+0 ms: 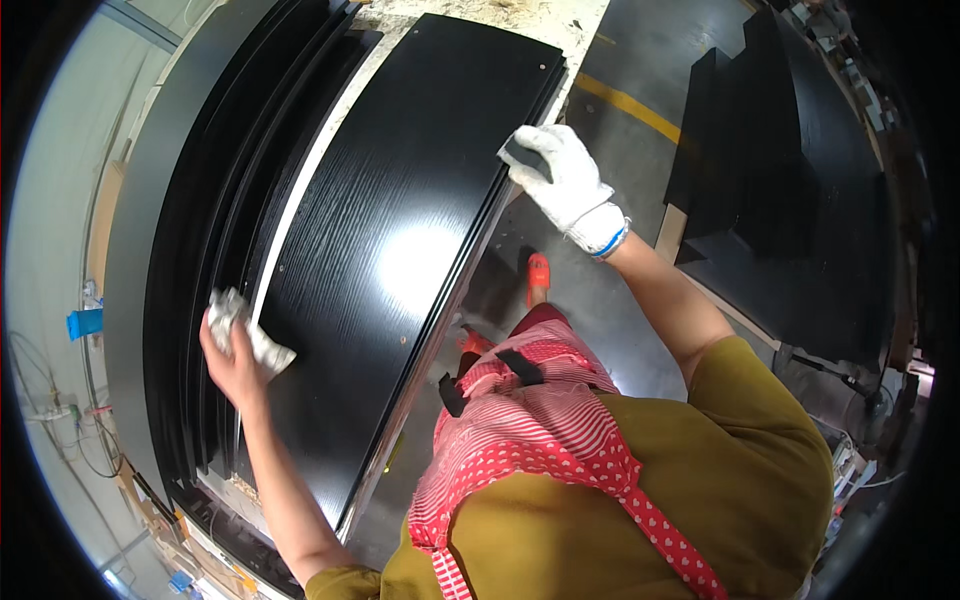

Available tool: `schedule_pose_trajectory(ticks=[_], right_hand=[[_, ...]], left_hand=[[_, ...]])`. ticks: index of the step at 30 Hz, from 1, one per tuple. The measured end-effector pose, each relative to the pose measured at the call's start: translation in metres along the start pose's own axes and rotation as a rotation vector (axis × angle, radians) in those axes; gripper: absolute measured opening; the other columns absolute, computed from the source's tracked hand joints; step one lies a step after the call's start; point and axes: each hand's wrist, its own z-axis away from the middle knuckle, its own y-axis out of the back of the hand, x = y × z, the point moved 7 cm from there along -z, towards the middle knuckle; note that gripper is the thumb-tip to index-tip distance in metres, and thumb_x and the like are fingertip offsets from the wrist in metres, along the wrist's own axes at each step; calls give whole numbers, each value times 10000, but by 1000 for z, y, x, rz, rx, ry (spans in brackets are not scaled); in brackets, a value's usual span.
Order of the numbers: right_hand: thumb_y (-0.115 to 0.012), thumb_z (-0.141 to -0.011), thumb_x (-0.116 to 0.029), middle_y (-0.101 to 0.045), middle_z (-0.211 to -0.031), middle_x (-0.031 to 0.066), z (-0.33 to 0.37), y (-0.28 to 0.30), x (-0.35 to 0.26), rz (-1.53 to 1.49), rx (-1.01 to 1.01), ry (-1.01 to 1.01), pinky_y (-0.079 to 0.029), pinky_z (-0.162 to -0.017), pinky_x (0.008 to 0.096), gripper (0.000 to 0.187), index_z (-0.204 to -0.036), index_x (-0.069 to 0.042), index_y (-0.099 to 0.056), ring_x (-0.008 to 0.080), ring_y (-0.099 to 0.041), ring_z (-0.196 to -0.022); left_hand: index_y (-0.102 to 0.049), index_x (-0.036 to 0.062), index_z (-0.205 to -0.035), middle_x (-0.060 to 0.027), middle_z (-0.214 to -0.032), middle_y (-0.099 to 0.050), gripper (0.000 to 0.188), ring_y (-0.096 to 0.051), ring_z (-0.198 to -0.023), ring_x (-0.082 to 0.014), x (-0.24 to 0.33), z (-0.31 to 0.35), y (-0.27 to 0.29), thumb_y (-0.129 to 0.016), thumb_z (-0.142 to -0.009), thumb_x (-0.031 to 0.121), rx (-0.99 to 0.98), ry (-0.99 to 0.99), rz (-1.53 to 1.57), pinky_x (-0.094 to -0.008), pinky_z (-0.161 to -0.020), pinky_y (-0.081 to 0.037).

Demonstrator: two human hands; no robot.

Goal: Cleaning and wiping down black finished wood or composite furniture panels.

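A glossy black wood-grain panel (370, 180) lies before me on top of at least one similar board, with small holes near its edges. My left hand (237, 372), bare, is closed around a crumpled whitish cloth (268, 350) over the panel's left side. In a white knitted glove, my right hand (572, 185) grips a small dark block with a light edge (522, 157), which looks like a sanding block. That block is at the panel's right edge, near the far end. The gloved fingers partly cover it.
Several black boards (235, 150) stand or lie close together left of the panel. A pale, worn work surface (480, 12) shows beyond its far end. Across the floor to the right is a large stack of black panels (770, 190). A yellow line (630, 106) crosses the grey floor.
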Motion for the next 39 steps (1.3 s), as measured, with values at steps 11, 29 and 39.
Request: schedule_pose_trajectory(ticks=[11, 29, 39], right_hand=[[-727, -754, -165, -634, -967, 132, 85, -38, -166, -217, -306, 312, -505, -805, 411, 324, -1041, -55, -623, 322, -613, -925], [-705, -746, -103, -564, -1035, 168, 170, -74, -239, -148, -181, 183, -479, -854, 438, 385, -1108, -54, -582, 357, -566, -963], [-721, -716, -104, -571, -967, 172, 296, -136, -431, -331, -484, 366, -503, -722, 428, 448, -1136, -39, -577, 349, -585, -864]], left_hand=[[-185, 154, -1529, -300, -1442, -313, 869, -298, -1334, -466, -99, 113, 102, -685, -831, 288, -445, 144, -635, -489, -1115, -258], [-416, 231, -1415, -164, -1081, -524, 702, -563, -1038, -349, -99, 125, 151, -715, -799, 385, -462, -71, -748, -439, -847, -484], [-361, 225, -1449, -207, -1187, -507, 757, -512, -1128, -401, -143, 146, 173, -692, -805, 447, -457, -107, -524, -453, -954, -432]])
